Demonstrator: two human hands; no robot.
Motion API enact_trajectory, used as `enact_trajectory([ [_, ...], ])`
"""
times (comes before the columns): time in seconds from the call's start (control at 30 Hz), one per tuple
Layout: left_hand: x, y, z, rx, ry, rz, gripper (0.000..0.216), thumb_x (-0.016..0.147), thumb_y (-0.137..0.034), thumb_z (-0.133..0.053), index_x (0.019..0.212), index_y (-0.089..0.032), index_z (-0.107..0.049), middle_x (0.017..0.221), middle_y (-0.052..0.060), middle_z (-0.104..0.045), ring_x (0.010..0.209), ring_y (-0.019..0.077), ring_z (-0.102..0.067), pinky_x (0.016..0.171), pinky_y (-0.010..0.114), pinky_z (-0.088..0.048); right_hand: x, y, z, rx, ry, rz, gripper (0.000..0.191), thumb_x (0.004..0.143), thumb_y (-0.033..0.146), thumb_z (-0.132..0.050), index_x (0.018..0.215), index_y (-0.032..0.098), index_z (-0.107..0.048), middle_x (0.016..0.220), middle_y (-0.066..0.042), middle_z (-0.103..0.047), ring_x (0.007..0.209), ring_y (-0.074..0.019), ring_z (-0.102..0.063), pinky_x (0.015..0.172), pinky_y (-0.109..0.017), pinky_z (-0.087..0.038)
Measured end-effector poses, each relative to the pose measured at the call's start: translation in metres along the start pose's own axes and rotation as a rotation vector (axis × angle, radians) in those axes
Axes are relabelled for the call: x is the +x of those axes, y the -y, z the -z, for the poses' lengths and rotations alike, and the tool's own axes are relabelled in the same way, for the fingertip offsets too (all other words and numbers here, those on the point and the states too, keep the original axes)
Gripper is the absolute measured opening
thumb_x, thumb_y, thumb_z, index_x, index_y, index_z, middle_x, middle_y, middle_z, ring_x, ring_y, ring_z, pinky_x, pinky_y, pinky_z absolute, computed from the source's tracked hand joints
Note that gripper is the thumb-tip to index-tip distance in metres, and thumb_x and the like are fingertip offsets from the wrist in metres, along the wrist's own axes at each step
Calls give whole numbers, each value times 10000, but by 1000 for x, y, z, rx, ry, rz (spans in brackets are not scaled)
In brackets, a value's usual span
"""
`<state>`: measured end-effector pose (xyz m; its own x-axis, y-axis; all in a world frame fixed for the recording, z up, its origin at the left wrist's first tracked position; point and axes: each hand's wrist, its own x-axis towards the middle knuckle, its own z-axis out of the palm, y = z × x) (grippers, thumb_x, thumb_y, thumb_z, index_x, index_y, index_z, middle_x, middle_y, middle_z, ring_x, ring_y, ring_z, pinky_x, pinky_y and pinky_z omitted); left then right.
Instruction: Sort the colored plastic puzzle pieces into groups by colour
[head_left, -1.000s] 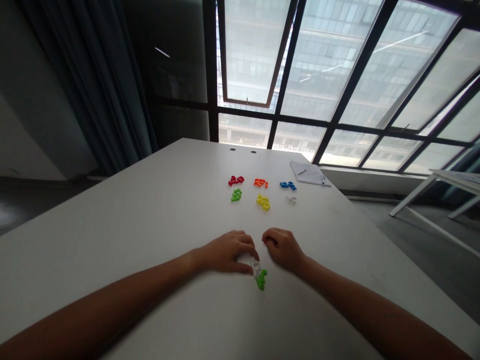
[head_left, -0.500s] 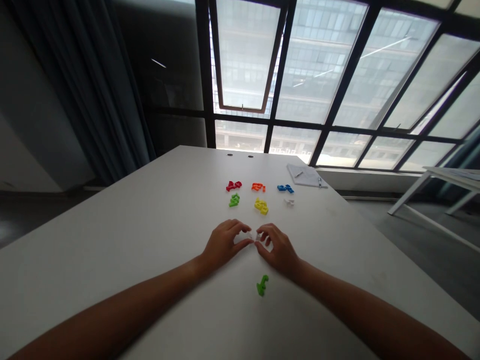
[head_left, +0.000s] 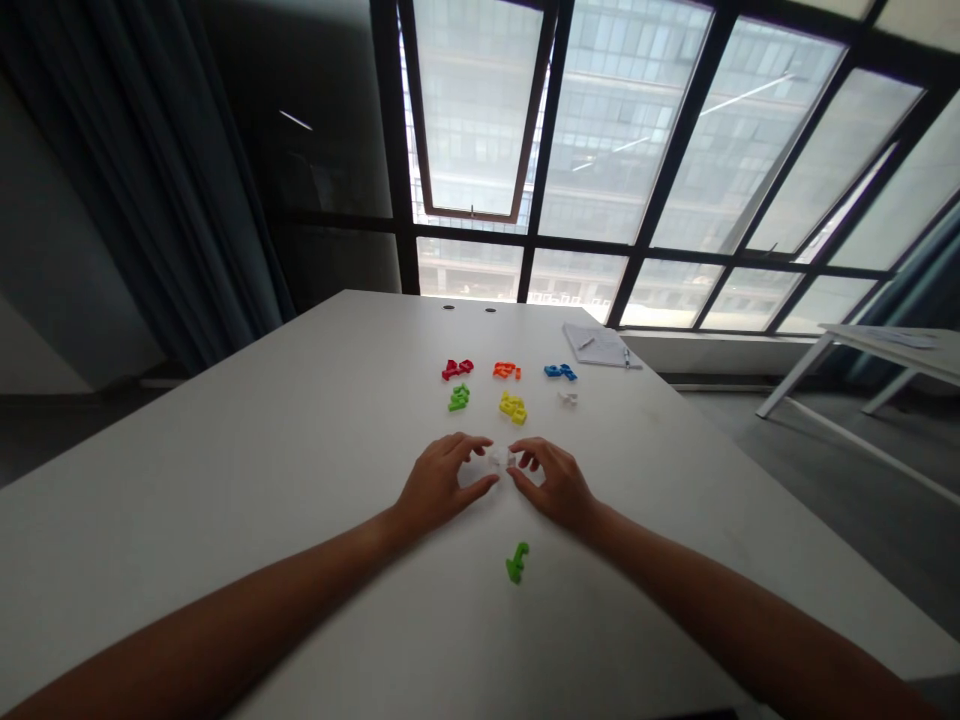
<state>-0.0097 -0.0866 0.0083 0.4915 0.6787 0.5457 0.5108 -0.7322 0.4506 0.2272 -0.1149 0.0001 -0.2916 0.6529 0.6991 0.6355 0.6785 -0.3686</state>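
Small white plastic pieces (head_left: 497, 457) lie between my two hands over the white table (head_left: 300, 440). My left hand (head_left: 444, 478) is just left of them, its thumb and fingers curved but apart, with nothing gripped. On the other side, my right hand (head_left: 553, 483) pinches a white piece (head_left: 511, 458) between thumb and fingertips. The exact shape of these pale pieces is hard to make out against the tabletop. Closer to me, a green plastic piece (head_left: 517, 563) with a hooked end lies apart from both hands.
Beyond my hands sit small piles of plastic pieces: red (head_left: 457, 369), orange (head_left: 506, 370), blue (head_left: 560, 371), light green (head_left: 459, 397), yellow (head_left: 514, 407) and white (head_left: 568, 398). Papers (head_left: 600, 345) with pens lie at the far right. Another table (head_left: 892, 345) stands to the right.
My left thumb and fingers have spread wider, away from the white pieces, which now show more clearly between my hands. The whole view has shifted slightly.
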Motion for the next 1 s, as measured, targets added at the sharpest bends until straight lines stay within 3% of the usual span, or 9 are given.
enact_trajectory([
  [0.1, 1, 2, -2, -1, 56, 34, 448, 914, -356, -667, 1344, -264, -582, 1122, 59, -691, 945, 219, -640, 882, 371, -499, 9, -35, 15, -124, -58, -79, 172, 940, 298, -606, 1095, 225, -620, 924, -51, -709, 829, -205, -680, 817, -352, -540],
  [0.2, 0, 3, -4, 11, 115, 42, 315, 932, -284, -609, 1243, -257, -650, 1100, 55, -710, 945, 221, -651, 890, 376, -492, 12, -85, 36, -309, -89, -225, 152, 920, 303, -599, 1023, 196, -635, 931, -70, -721, 834, -221, -679, 856, -366, -508],
  [0.37, -1, -1, -4, 44, 177, -24, 245, 918, -248, -602, 1143, -259, -700, 1035, 51, -740, 946, 234, -658, 894, 387, -469, 7, -142, 55, -578, 117, -377, 161, 932, 298, -598, 1001, 186, -690, 999, -87, -746, 974, -260, -660, 930, -367, -444],
  [0.43, -1, -3, -4, 44, 181, -33, 222, 910, -243, -603, 1101, -256, -715, 1002, 50, -745, 912, 227, -656, 884, 381, -469, 5, -148, 55, -638, 183, -444, 193, 944, 322, -603, 1038, 190, -708, 1072, -96, -746, 1005, -268, -650, 918, -356, -439],
  [0.53, -1, -4, -3, 32, 179, -39, 198, 908, -240, -590, 1049, -251, -730, 947, 47, -746, 876, 218, -649, 876, 372, -470, 4, -144, 51, -704, 161, -482, 288, 946, 328, -612, 1177, 172, -685, 1177, -127, -717, 1049, -284, -627, 928, -366, -431],
  [0.7, -4, -9, -1, -29, 252, -124, 197, 928, -252, -569, 1041, -260, -730, 935, 38, -753, 875, 211, -667, 871, 360, -464, 6, -129, 46, -630, 208, -308, 268, 975, 289, -549, 1182, 210, -699, 1239, -107, -682, 1157, -264, -567, 1008, -376, -387],
  [0.8, -8, -14, 1, -41, 305, -183, 211, 937, -247, -554, 1055, -266, -728, 920, 34, -754, 872, 206, -674, 862, 350, -457, 6, -124, 42, -660, 255, -333, 291, 975, 315, -551, 1206, 224, -703, 1280, -115, -667, 1182, -284, -545, 1000, -399, -382],
  [0.93, -9, -18, 4, -34, 330, -201, 217, 943, -238, -543, 1064, -264, -722, 896, 28, -750, 848, 198, -672, 856, 345, -449, 5, -118, 42, -687, 182, -391, 376, 961, 274, -551, 1315, 194, -646, 1363, -127, -640, 1214, -294, -535, 1019, -406, -371],
  [1.0, -9, -18, 6, -66, 349, -210, 205, 947, -260, -561, 1078, -272, -718, 894, 22, -748, 850, 197, -675, 867, 341, -450, 5, -112, 42, -654, 139, -361, 345, 953, 234, -539, 1269, 189, -670, 1336, -117, -662, 1208, -284, -546, 1039, -406, -360],
])
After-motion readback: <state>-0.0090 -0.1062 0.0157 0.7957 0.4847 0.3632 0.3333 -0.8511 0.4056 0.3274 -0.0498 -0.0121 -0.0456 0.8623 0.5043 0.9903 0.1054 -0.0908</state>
